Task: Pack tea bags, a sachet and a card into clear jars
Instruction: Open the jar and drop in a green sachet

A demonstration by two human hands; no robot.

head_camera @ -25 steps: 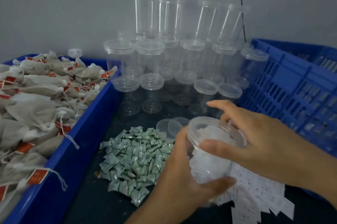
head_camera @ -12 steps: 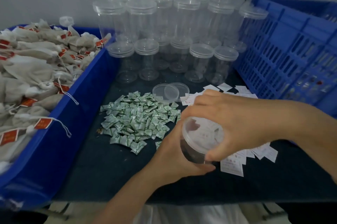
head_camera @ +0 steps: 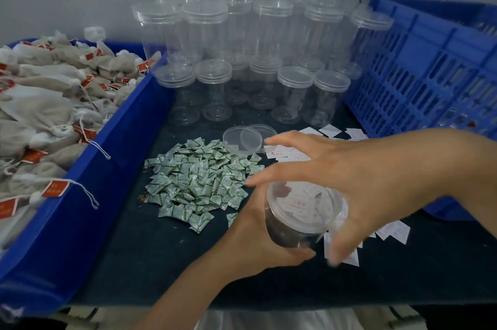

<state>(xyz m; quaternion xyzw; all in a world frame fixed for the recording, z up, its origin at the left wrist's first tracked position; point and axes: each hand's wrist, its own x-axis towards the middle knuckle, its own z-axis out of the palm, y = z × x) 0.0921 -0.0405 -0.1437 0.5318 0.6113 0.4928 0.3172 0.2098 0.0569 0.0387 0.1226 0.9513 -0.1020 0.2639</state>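
Observation:
My left hand [head_camera: 255,238] grips a clear jar [head_camera: 298,224] from below and tilts its mouth toward me; white cards show in or through it. Over the jar's rim my right hand [head_camera: 357,181] hovers with its fingers spread, holding nothing, its thumb blurred. A pile of green-and-white sachets [head_camera: 199,184] lies on the dark table just left of the jar. White cards [head_camera: 392,230] are scattered under and behind my right hand. Tea bags [head_camera: 48,103] with red tags fill the blue bin [head_camera: 88,195] on the left.
Several clear lidded jars [head_camera: 215,79] stand stacked against the back wall. Two loose clear lids [head_camera: 242,138] lie behind the sachets. A blue slotted crate [head_camera: 430,74] walls off the right side. The table's front edge runs just below my forearms.
The jar has come down and nearer to me. My right hand, which was closed over its rim, has spread its fingers and lifted off. The view has tipped downward.

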